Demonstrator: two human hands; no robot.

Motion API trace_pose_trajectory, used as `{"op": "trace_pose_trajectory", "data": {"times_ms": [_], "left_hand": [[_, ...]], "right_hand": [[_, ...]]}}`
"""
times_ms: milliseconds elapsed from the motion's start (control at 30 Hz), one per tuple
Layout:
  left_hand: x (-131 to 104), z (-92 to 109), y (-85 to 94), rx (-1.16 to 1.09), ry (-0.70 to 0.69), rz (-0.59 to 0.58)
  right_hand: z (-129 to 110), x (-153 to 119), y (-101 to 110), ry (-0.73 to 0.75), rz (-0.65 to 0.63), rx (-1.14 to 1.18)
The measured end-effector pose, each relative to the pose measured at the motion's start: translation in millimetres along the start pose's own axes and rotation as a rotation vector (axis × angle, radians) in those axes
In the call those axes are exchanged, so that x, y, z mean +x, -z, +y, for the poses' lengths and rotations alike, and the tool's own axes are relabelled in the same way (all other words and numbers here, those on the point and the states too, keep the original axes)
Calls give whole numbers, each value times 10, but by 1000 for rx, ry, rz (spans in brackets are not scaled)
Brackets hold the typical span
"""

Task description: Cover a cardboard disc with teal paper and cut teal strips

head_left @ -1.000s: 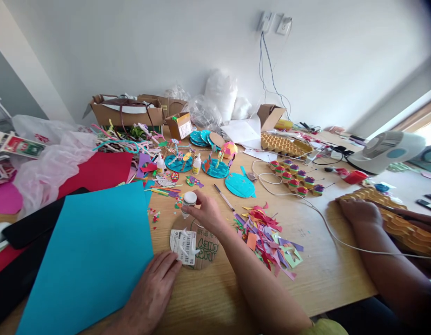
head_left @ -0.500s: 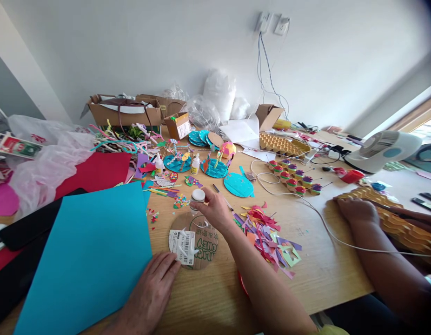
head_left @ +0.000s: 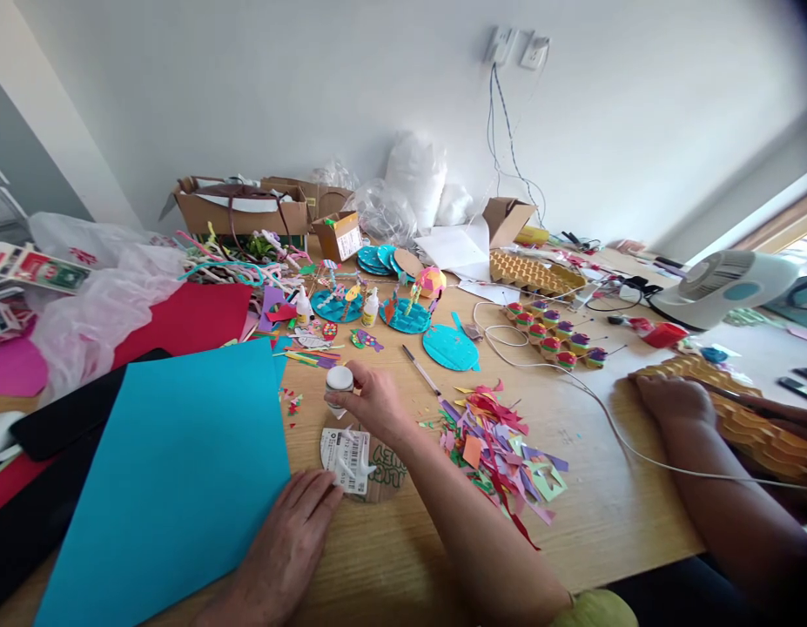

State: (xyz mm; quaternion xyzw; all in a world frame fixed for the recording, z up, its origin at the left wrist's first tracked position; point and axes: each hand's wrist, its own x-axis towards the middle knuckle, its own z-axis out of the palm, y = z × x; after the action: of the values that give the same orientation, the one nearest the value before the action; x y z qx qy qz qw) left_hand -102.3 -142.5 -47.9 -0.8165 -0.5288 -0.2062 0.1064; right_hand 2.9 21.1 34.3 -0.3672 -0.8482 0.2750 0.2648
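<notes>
A round brown cardboard disc [head_left: 385, 477] lies on the table in front of me, with a barcode label [head_left: 348, 460] and white glue streaks on it. My right hand [head_left: 378, 404] grips a white glue bottle [head_left: 339, 380], which seems to be turned base up over the disc's far left part. My fingers and the bottle hide its nozzle. Resting flat, my left hand [head_left: 293, 529] has its fingertips at the disc's near left edge, beside a large blue sheet [head_left: 181, 470].
Paper scraps [head_left: 501, 453] lie right of my forearm, near a pen [head_left: 421, 369]. Blue decorated discs [head_left: 451, 347] and two glue bottles [head_left: 370, 308] stand behind. Another person's hand [head_left: 675, 402] rests on an egg tray [head_left: 756, 435]. A white cable [head_left: 599, 416] crosses the table.
My right hand has carried the glue bottle left across the far side of the disc. My left hand stays at the disc's edge. The view has shifted slightly.
</notes>
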Motion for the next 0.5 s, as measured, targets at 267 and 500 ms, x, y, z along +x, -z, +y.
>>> {"op": "trace_pose_trajectory", "data": {"times_ms": [267,500], "left_hand": [[-15,-17,-5,0,-20,7],[-28,-29,-12,-10,-13,-1]], "right_hand": [[209,-65,172,-72,81,-12],[346,-277,372,-127,131,-10]]}}
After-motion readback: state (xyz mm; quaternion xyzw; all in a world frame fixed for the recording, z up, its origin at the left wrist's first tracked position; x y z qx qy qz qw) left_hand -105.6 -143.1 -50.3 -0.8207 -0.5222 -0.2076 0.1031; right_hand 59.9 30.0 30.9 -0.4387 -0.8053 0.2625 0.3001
